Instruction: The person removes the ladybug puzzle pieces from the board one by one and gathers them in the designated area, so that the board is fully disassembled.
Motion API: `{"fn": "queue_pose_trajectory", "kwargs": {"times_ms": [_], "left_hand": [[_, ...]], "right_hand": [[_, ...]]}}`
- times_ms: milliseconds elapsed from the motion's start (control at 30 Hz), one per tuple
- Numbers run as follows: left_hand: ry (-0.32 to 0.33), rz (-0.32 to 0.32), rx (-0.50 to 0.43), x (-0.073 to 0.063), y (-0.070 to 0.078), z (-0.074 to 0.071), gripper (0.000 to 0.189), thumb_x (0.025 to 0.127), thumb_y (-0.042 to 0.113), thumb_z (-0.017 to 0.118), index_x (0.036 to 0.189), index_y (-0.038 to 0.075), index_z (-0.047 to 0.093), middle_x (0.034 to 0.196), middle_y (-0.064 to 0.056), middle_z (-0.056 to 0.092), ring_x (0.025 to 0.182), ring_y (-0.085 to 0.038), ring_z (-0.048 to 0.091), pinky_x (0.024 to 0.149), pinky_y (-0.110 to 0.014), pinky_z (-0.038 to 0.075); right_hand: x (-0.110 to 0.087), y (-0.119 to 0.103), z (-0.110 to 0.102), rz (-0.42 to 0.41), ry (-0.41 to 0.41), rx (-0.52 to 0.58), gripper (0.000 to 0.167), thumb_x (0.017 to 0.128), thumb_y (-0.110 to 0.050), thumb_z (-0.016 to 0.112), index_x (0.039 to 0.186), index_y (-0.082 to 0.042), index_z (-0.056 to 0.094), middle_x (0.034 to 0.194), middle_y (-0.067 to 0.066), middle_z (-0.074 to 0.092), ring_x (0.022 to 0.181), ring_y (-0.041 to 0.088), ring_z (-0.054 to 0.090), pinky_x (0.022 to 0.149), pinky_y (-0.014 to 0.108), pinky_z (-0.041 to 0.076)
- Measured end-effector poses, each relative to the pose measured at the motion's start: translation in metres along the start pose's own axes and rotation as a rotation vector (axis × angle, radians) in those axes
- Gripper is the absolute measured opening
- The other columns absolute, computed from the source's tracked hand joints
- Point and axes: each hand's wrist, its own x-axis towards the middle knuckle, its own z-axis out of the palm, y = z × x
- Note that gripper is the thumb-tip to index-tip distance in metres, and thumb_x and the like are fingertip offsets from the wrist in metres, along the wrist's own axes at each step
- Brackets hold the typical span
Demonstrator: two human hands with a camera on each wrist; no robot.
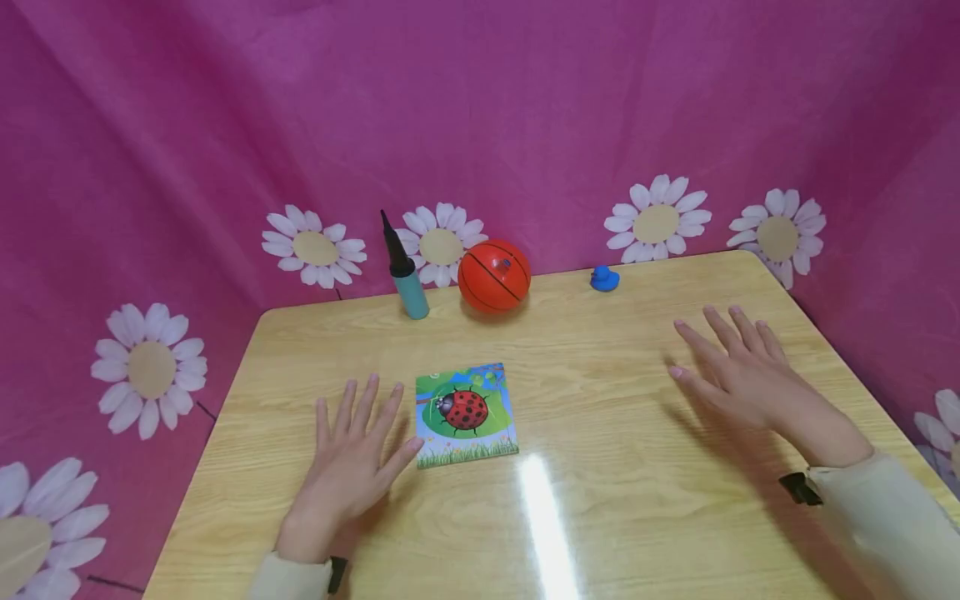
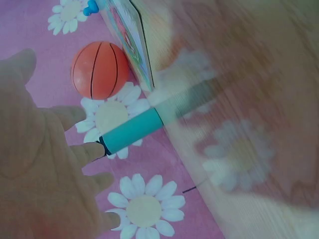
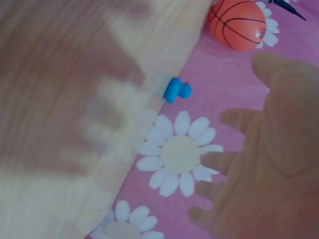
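My left hand (image 1: pixel 341 471) is spread over the front left of the table, fingers straight, holding nothing. Its thumb tip comes right up to the left edge of a square ladybug picture board (image 1: pixel 467 415) lying flat. On the right side, my right hand (image 1: pixel 750 387) hovers with fingers spread, and it too holds nothing. The small blue rubber duck (image 1: pixel 604 279) at the back edge is the nearest object to it. Further left stand an orange toy basketball (image 1: pixel 494 276) and a teal hand pump (image 1: pixel 411 292) with a black nozzle pointing up.
The wood-grain table (image 1: pixel 615 500) has a glossy top with a bright light reflection near the front. A magenta curtain (image 1: pixel 480 108) with white daisies hangs behind it and along both sides.
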Motion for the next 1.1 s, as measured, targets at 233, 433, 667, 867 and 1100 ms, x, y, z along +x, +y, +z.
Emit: {"fn": "queue_pose_trajectory", "kwargs": {"times_ms": [233,433,667,867,1100], "left_hand": [[-0.038,0.052,-0.003,0.009,0.01,0.002,0.075,0.103,0.071,0.043,0.162,0.025,0.042,0.178,-0.013,0.015,0.164,-0.045,0.004,0.126,-0.074,-0.006],[-0.118,0.102,-0.024,0.017,0.027,0.006,0.076,0.103,0.071,0.042,0.161,0.023,0.044,0.177,-0.013,0.018,0.165,-0.044,0.005,0.127,-0.072,-0.004],[-0.183,0.146,-0.068,0.032,0.045,0.005,0.072,0.102,0.071,0.045,0.16,0.027,0.047,0.176,-0.012,0.022,0.164,-0.042,0.013,0.131,-0.067,0.002],[-0.275,0.17,-0.069,0.049,0.057,0.007,0.066,0.101,0.071,0.047,0.158,0.038,0.047,0.175,-0.013,0.025,0.162,-0.042,0.018,0.129,-0.068,0.013],[-0.289,0.221,-0.048,0.058,0.059,0.016,0.064,0.101,0.068,0.051,0.158,0.04,0.046,0.173,-0.014,0.027,0.161,-0.043,0.021,0.126,-0.072,0.017]], "right_hand": [[0.026,-0.023,-0.01,-0.07,-0.097,0.006,0.079,0.107,-0.062,0.045,0.166,-0.011,0.032,0.162,0.03,0.041,0.148,0.057,0.037,0.119,0.074,0.029],[0.053,-0.056,-0.013,-0.171,-0.157,0.075,0.074,0.106,-0.058,0.052,0.161,-0.01,0.043,0.153,0.026,0.056,0.141,0.049,0.053,0.115,0.068,0.041],[0.085,-0.103,-0.001,-0.356,-0.134,0.169,0.056,0.105,-0.04,0.064,0.147,-0.003,0.059,0.145,0.021,0.064,0.137,0.041,0.059,0.115,0.06,0.045],[0.106,-0.151,0.009,-0.46,-0.13,0.217,0.049,0.101,-0.032,0.07,0.139,-0.002,0.066,0.14,0.018,0.068,0.133,0.036,0.063,0.114,0.054,0.049],[0.125,-0.178,0.038,-0.451,-0.189,0.333,0.047,0.097,-0.025,0.076,0.136,0.001,0.068,0.135,0.016,0.07,0.116,0.034,0.071,0.097,0.045,0.06]]}}
